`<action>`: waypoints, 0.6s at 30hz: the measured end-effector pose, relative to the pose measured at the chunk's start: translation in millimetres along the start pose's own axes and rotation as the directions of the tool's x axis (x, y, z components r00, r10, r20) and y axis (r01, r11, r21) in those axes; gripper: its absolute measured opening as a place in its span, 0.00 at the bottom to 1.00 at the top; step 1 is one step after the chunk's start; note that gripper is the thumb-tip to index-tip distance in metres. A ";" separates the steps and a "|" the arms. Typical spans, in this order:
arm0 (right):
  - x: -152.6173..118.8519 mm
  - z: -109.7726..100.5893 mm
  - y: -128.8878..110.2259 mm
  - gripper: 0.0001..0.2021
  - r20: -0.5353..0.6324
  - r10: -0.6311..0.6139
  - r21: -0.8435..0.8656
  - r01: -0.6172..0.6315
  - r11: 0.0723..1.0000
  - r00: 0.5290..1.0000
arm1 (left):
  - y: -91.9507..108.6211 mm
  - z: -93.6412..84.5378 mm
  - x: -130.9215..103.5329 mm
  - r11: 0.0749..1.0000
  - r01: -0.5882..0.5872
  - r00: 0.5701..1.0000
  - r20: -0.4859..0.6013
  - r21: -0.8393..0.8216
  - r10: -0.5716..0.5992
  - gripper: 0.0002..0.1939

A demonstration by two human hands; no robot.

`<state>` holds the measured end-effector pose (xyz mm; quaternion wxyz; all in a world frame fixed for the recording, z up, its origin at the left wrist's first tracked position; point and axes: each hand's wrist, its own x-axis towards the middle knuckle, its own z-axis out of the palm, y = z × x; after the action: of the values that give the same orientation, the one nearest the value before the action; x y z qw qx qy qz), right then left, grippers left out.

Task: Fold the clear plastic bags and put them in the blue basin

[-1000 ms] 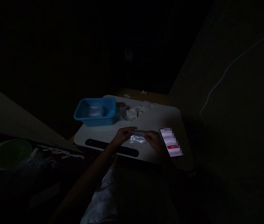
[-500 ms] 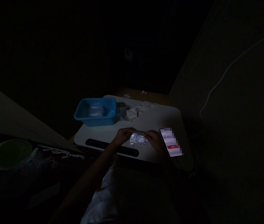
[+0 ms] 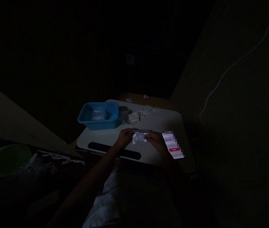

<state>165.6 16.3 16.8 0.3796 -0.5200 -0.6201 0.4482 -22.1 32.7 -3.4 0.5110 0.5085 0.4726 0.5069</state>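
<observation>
Between my two hands is a shiny, clear plastic packet (image 3: 140,136), held just above the white folding table (image 3: 110,136). My left hand (image 3: 126,136) pinches its left end, fingers closed. At the right end, my right hand (image 3: 155,140) grips it with thumb and fingers. What the packet contains is too dim to make out. To the right of my right hand lies a phone (image 3: 173,145) with a lit screen. Beyond my left hand stands a blue plastic basin (image 3: 101,124) holding a stack of similar-looking clear plastic.
Crumpled clear plastic (image 3: 124,116) and whitish wrapping scraps (image 3: 144,111) lie beside the basin. A black slot (image 3: 114,150) runs along the table's near edge. A green basket (image 3: 9,160) is at the lower left. A white cable (image 3: 229,67) hangs along the right wall.
The packet has been raised and tilted slightly away, its top edge now higher. My right thumb has shifted onto its face. The whole view has moved a little.
</observation>
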 end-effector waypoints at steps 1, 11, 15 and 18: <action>1.9 -0.2 0.9 0.14 -0.006 0.011 0.026 -0.011 1.000 1.000 | 3.3 1.3 0.3 1.000 0.003 1.000 -0.005 -0.022 -0.004 0.17; 6.4 2.3 -9.1 0.15 -0.088 0.033 0.164 -0.018 0.986 0.996 | 28.0 4.4 -4.6 1.000 0.031 0.998 0.053 0.003 -0.031 0.16; 8.2 4.1 -7.7 0.15 -0.081 0.024 0.200 -0.007 0.980 0.996 | 29.7 -2.1 -2.1 0.996 0.023 0.998 0.050 0.091 -0.028 0.11; 13.5 4.5 -7.8 0.15 -0.095 0.043 0.234 -0.020 0.972 0.995 | 36.0 -6.8 0.4 0.991 0.013 0.998 0.066 0.134 -0.022 0.08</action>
<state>156.7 28.4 22.9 0.4612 -0.5033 -0.5354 0.4973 -30.2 32.2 32.4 0.4958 0.5544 0.4925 0.4521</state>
